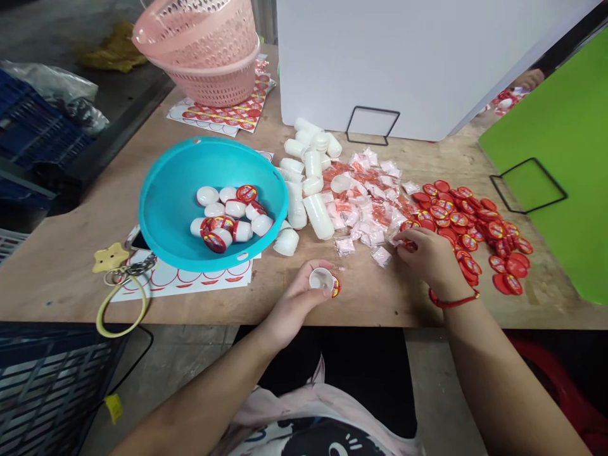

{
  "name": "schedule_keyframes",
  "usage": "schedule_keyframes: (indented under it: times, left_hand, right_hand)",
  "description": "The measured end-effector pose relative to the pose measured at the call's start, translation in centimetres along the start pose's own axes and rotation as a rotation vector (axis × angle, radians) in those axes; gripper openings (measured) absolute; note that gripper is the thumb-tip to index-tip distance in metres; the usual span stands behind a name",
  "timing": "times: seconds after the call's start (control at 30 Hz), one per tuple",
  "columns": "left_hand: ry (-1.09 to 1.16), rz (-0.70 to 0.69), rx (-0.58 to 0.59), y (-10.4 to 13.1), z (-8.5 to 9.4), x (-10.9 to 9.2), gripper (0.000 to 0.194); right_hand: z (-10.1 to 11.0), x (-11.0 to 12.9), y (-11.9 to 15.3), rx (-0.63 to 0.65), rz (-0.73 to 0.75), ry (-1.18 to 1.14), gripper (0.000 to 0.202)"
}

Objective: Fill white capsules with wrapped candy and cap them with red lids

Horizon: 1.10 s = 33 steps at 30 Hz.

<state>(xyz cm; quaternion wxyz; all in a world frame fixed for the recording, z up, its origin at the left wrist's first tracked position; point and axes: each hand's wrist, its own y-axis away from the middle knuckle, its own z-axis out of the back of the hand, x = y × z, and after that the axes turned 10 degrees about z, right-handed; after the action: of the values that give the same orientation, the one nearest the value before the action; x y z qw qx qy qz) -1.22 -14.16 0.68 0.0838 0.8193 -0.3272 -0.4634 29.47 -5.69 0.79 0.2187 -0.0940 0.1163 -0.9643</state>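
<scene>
The left hand (300, 296) clamped its fingers around a round white cup (322, 279). Beside glossy red discs (517, 267) with illegible labels (513, 284), the right hand (430, 263) had an unclear finger grip.

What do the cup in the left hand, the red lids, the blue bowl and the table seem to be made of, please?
Cup: smooth, white, probably thin plastic, judging by its slim rim.
Lids: likely smooth plastic, evenly red; printed faces may be stickers.
Bowl: apparently plastic with a soft sheen; even colour, moulded-looking rim.
Table: wood, matte, perhaps plywood; grain shows.
</scene>
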Motion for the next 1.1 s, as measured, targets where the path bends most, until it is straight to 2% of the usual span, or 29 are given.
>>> schedule_keyframes:
  times: [0.23,0.33,0.43,0.53,0.63,0.7,0.87,1.0,1.1]
  left_hand:
    - [0.086,0.023,-0.001,0.1,-0.8,-0.6,0.047]
    - [0.102,0.032,0.004,0.1,-0.7,-0.5,0.05]
    - [0.075,0.032,0.004,-0.1,-0.5,-0.2,0.054]
    - [0.066,0.025,-0.005,-0.2,-0.8,0.0,0.059]
    - [0.128,-0.004,0.058,-0.1,-1.4,-0.1,0.059]
    - [0.148,-0.04,0.106,0.1,-1.6,0.0,0.056]
    - [0.048,-0.059,0.038,0.4,-1.2,0.4,0.044]
    - [0.02,-0.039,-0.009,0.6,-1.2,0.2,0.04]
    - [0.015,-0.048,-0.033,0.7,-1.4,-0.2,0.037]
  right_hand:
    - [-0.1,0.0,0.2,-0.057,0.018,-0.003,0.019]
    - [0.2,1.2,0.5,-0.115,-0.045,-0.118,0.013]
    - [1.3,4.7,0.7,-0.209,-0.081,-0.433,0.01]
    - [2.7,9.6,0.5,-0.218,0.069,-0.688,0.015]
    - [3.2,13.5,0.0,-0.179,0.254,-0.691,0.019]
    - [3.0,14.8,-0.3,-0.177,0.314,-0.628,0.018]
    - [2.5,14.7,-0.6,-0.111,0.312,-0.645,0.021]
    - [2.7,14.0,-0.5,-0.008,0.202,-0.819,0.02]
    - [2.9,13.8,-0.3,-0.003,0.087,-1.021,0.024]
